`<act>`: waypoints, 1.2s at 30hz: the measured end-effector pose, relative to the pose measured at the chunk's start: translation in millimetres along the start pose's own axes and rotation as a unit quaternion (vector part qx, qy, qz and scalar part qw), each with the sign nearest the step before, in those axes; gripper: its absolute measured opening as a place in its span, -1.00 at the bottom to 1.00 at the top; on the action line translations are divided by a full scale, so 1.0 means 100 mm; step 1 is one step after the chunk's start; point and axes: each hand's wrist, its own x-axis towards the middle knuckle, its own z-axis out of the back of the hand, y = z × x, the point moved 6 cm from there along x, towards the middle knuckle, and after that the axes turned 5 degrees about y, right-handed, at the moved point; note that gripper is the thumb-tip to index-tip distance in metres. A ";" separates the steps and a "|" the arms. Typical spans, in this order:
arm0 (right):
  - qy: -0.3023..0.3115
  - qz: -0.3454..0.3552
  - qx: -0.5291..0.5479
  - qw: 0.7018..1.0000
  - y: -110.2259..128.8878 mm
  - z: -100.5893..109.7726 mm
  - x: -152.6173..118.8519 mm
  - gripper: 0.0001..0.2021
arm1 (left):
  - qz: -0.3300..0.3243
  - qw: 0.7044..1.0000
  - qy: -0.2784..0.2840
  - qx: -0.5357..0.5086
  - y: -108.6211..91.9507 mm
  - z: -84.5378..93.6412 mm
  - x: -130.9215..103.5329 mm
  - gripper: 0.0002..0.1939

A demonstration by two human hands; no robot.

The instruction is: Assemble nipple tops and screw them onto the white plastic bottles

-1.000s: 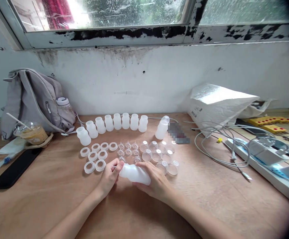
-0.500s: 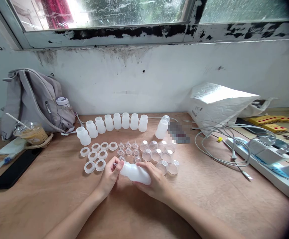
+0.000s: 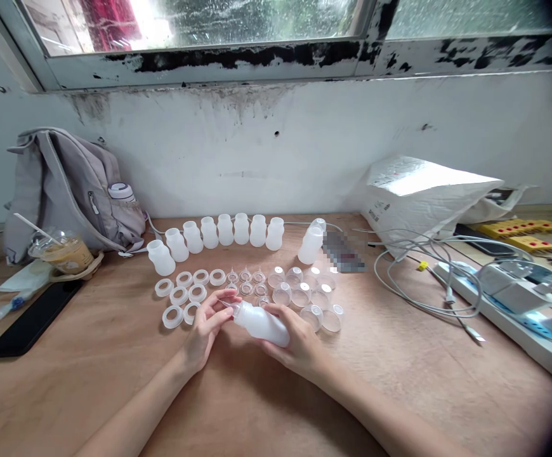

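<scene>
A frosted white baby bottle (image 3: 261,325) lies tilted in the air, its neck pointing left, with my right hand (image 3: 301,343) wrapped round its base. At the bottle's mouth, the fingers of my left hand (image 3: 203,330) close round a clear nipple (image 3: 227,303), partly hidden by them. Just beyond my hands are several white collar rings (image 3: 179,296), several loose clear nipples (image 3: 246,289) and several clear domed caps (image 3: 301,294). Open bottles (image 3: 210,233) stand in a curved row behind them. To their right a capped bottle (image 3: 311,244) stands apart.
At left are a backpack (image 3: 61,190), an iced drink cup (image 3: 66,254) and a black phone (image 3: 33,320). A white bag (image 3: 414,197), looped cables (image 3: 400,285) and a power strip (image 3: 504,317) take up the right side.
My left fingers have loosened from a tight pinch and spread along the nipple at the bottle's mouth. My right hand keeps its hold on the bottle. The view has shifted slightly.
</scene>
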 end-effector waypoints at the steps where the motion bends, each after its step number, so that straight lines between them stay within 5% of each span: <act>1: 0.001 0.000 0.000 1.000 0.00 0.00 0.00 -0.60 | -0.001 1.000 -0.011 0.004 0.00 0.01 0.00 -0.68; 7: -0.004 0.002 -0.012 1.000 -0.01 -0.02 -0.01 -0.58 | -0.006 0.996 -0.078 0.048 0.00 0.07 0.01 -0.68; 21: -0.008 -0.027 -0.012 1.000 -0.05 -0.03 -0.01 -0.59 | -0.032 0.999 -0.016 0.003 -0.02 0.00 0.00 -0.55; 26: -0.002 -0.039 0.028 0.999 -0.04 -0.02 -0.01 -0.60 | -0.012 0.998 -0.063 0.025 0.02 0.05 0.00 -0.56; 36: 0.008 -0.093 0.136 0.986 -0.01 -0.01 -0.01 -0.65 | 0.021 0.999 -0.038 0.000 0.00 0.00 -0.03 -0.46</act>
